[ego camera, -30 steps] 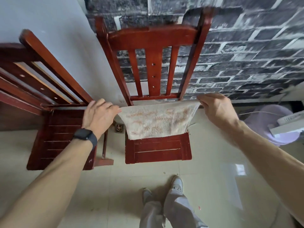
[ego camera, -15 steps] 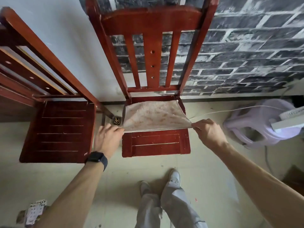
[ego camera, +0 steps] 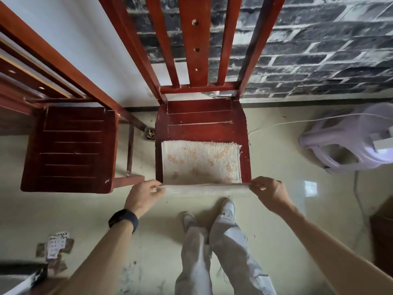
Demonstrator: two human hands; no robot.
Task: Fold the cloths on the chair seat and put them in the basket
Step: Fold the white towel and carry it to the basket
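A cream cloth point(ego camera: 202, 163) with a faded orange pattern lies on the front half of the red wooden chair seat point(ego camera: 200, 122). Its near edge hangs just past the seat's front. My left hand point(ego camera: 142, 195) pinches the near left corner of the cloth. My right hand point(ego camera: 270, 193) pinches the near right corner. The edge is stretched taut between them. No basket shows in this view.
A second red wooden chair point(ego camera: 70, 150) stands to the left. A pale lilac plastic stool point(ego camera: 348, 143) and a white cord point(ego camera: 297, 122) lie on the floor at right. Playing cards point(ego camera: 55, 245) are scattered at lower left. My legs stand below the chair.
Both hands came down and toward me with the cloth. It went from hanging in the air before the chair back to lying on the seat, its near edge pulled past the front.
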